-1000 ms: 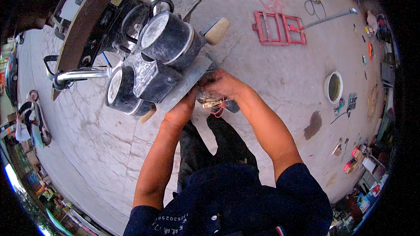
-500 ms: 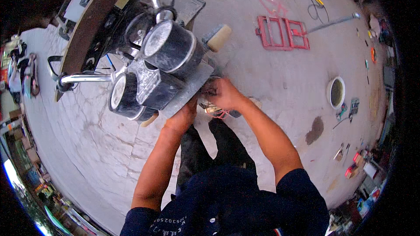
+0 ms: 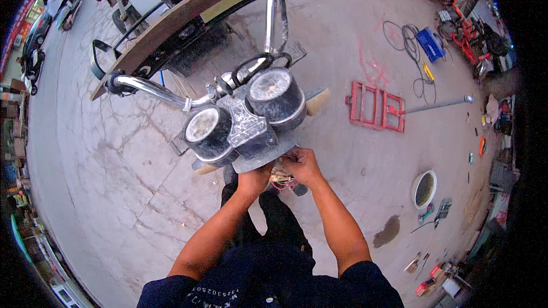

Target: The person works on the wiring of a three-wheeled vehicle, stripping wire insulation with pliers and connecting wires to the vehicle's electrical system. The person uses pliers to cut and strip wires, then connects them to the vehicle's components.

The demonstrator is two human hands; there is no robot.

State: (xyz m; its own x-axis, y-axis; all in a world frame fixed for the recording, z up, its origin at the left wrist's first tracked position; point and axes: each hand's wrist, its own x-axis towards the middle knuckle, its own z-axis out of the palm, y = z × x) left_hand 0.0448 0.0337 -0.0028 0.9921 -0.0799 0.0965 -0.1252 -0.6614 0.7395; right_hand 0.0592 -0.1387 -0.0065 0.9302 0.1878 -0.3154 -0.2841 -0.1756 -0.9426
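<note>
The front end of a dusty motor vehicle stands before me, with a chrome handlebar (image 3: 154, 90) and two round black gauges; the left gauge (image 3: 204, 131) sits lower in view than the right gauge (image 3: 277, 96). Below them, at the near edge of a grey panel (image 3: 260, 159), both my hands are at work. My left hand (image 3: 255, 179) reaches under this panel, its fingers hidden. Close by on the right, my right hand (image 3: 303, 166) has its fingers curled in at the panel's edge; what they pinch is too dark to name. Red and pale wires (image 3: 282, 181) hang between and below the hands.
A brown board (image 3: 188, 14) spans behind the handlebar. On the concrete floor to the right lie a red metal frame (image 3: 377, 108) with a long bar, a blue case (image 3: 431, 44), a black cable, and a white-rimmed bucket (image 3: 424, 189). A dark wet patch (image 3: 387, 231) marks the floor.
My view has shifted and turned, so the handlebar and gauges appear lower and further right. Both hands stay at the panel's near edge; the right hand's fingers show a little more.
</note>
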